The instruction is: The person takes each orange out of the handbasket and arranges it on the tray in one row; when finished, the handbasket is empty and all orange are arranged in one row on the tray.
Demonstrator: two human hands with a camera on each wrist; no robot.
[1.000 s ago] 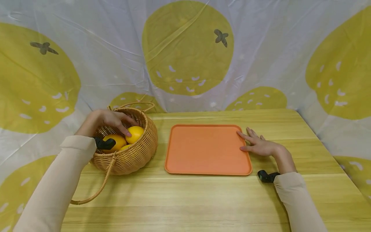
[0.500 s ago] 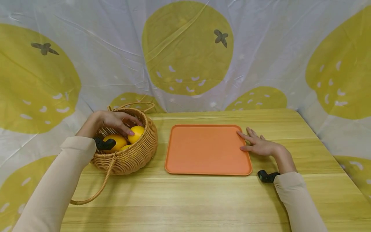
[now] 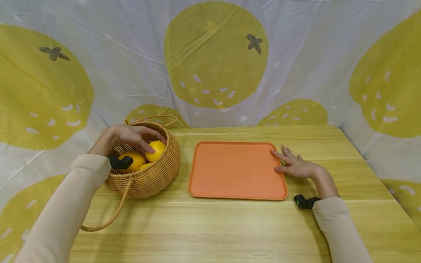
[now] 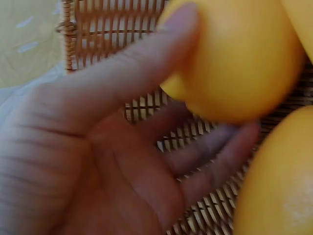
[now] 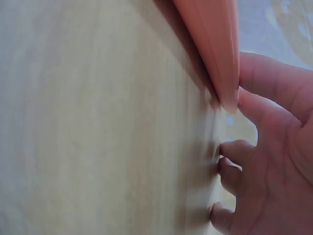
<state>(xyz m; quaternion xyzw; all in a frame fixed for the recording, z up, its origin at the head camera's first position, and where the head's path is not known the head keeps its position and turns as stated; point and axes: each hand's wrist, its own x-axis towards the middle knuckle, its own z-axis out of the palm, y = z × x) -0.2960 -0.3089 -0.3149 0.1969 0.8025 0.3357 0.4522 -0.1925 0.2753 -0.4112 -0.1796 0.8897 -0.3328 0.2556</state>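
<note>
My left hand (image 3: 131, 136) reaches into a wicker basket (image 3: 164, 175) at the left. Its thumb presses the near side of a yellow lemon (image 3: 156, 151), and the other fingers curl round behind it. In the left wrist view the lemon (image 4: 239, 58) has a small nub at one end, beside the thumb. Two more yellow fruits lie below it in the basket, one of them a rounder, more orange fruit (image 3: 133, 162). At the right, my right hand (image 3: 297, 166) rests with spread fingers, thumb and forefinger on the rim of an orange tray (image 3: 236, 171), other fingertips on the table.
The tray lies flat on the wooden table (image 3: 210, 226), right of the basket. One basket handle (image 3: 112, 219) droops to the front-left, while the other leans back. A fruit-patterned cloth (image 3: 296, 54) hangs behind the table and along both sides.
My left hand has shifted slightly right with the lemon, which now sits closer to the basket's right wall. My right hand stays at the tray's edge. The head view has tilted a little.
</note>
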